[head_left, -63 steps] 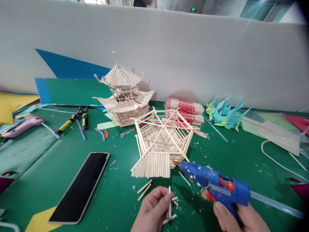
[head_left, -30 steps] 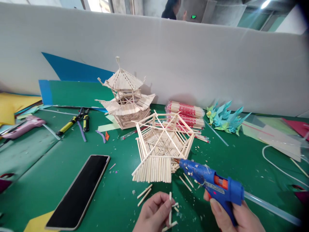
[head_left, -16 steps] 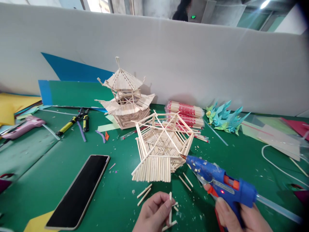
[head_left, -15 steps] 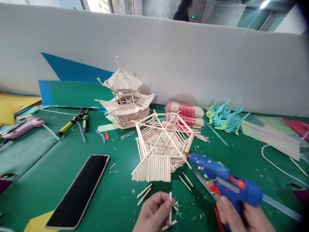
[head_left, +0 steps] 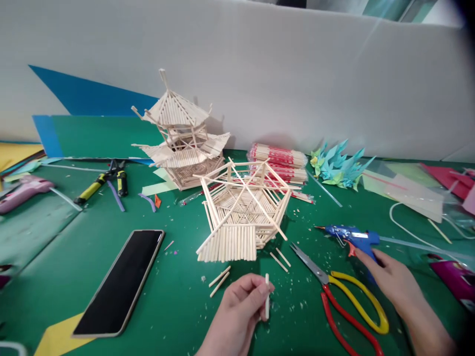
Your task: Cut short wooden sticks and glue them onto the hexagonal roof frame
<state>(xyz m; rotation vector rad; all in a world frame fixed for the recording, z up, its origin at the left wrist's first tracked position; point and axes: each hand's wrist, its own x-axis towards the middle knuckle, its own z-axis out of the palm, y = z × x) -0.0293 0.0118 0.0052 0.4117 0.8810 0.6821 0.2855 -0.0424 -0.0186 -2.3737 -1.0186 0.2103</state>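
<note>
Thumb and fingertips of the person's left hand (head_left: pixel 237 311) are pinched together around a short, pale wooden stick (head_left: pixel 267 296), which points upward in the head view at the near side of the green surface (head_left: pixel 178 306). The right hand (head_left: pixel 395 277) is partly curled at the handle of a blue plastic glue gun with an orange trigger (head_left: pixel 356 236); how firmly it grips cannot be told. The gun's nozzle points left, and a translucent glue stick (head_left: pixel 408 243) runs out behind it.

Beyond the left hand sits a six-sided open frame of pale wooden sticks (head_left: pixel 243 198), with long sticks crossing over its top and one sloping panel of sticks laid side by side along its front. Two loose short sticks (head_left: pixel 219 277) lie in front of that panel on its left, and two thin ones (head_left: pixel 279 262) on its right. Between the hands rests a silver-bladed cutting tool with one red and one yellow handle (head_left: pixel 325 280), its tip toward the frame.

Behind the frame, to the left, stands a tiered pagoda of pale sticks (head_left: pixel 181 155); to the right are red-and-clear wrapped stick bundles (head_left: pixel 278 155). A black-screened phone (head_left: pixel 120 282) lies left, overlapping yellow paper (head_left: pixel 59 333).
</note>
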